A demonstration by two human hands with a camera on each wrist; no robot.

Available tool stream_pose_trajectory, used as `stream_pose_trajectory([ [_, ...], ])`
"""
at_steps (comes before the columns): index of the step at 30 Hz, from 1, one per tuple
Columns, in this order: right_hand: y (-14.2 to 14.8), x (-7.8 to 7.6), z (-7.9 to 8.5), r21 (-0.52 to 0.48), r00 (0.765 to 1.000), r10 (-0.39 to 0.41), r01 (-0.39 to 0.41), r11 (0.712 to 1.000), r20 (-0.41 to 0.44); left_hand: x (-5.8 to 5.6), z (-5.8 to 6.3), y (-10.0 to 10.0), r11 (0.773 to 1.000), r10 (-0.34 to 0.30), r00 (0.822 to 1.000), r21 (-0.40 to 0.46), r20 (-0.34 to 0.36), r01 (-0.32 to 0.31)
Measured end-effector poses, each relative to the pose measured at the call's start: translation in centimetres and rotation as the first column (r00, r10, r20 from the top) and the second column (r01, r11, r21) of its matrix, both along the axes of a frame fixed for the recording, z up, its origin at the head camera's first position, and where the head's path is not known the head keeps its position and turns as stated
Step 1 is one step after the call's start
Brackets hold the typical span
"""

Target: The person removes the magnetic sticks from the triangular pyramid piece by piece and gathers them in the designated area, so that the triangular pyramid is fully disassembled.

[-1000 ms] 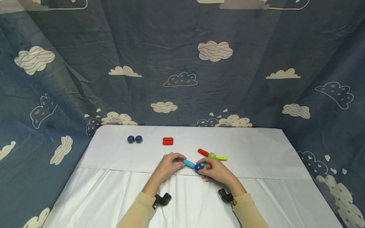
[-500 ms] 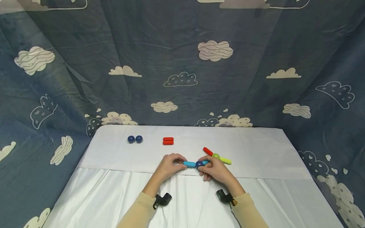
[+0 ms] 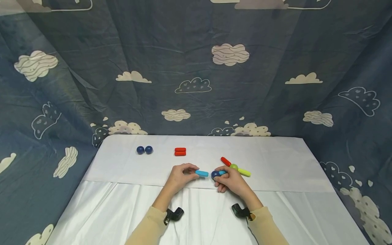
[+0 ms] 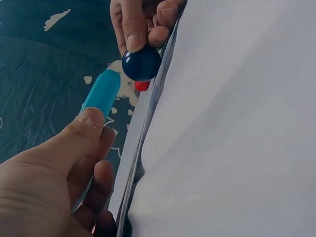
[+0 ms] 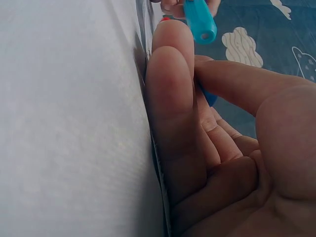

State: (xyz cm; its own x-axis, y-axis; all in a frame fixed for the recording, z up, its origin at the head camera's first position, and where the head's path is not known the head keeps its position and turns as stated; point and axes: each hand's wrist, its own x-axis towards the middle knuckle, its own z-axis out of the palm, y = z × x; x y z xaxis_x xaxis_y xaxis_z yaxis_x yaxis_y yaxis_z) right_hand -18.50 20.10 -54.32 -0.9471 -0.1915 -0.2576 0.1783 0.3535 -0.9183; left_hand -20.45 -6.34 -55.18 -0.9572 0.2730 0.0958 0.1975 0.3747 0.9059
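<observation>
Between the thumb and fingers of the left hand, clamped together on its near end, a light blue stick points across toward the other hand. Its free end stops just short of a dark blue ball — near, but not touching. That ball sits at the fingertips of the right hand, whose thumb and fingers pinch it along with a second light blue stick, partly covered by the grip. In the right wrist view the ball is mostly hidden behind the fingers.

Just beyond the right fingers lies a row of three pieces: a red stick, a green ball and a yellow-green stick. Past the left fingertips, farther from the person, two red sticks lie side by side. Well to the left of those fingers rest two more dark blue balls, close together on the white table.
</observation>
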Motion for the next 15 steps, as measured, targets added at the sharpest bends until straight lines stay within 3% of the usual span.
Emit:
stream_pose_trajectory([
  [6, 0.1, -0.1, 0.1, -0.004, 1.000, 0.004, -0.004, 1.000, -0.014, -0.9, 0.7, -1.6, 0.991, 0.132, 0.991, -0.011, -0.037, -0.133],
  [15, 0.1, 0.1, -0.1, -0.018, 1.000, 0.013, -0.013, 1.000, -0.007, -2.5, 0.4, -4.5, 0.940, 0.339, 0.940, -0.017, -0.050, -0.340],
])
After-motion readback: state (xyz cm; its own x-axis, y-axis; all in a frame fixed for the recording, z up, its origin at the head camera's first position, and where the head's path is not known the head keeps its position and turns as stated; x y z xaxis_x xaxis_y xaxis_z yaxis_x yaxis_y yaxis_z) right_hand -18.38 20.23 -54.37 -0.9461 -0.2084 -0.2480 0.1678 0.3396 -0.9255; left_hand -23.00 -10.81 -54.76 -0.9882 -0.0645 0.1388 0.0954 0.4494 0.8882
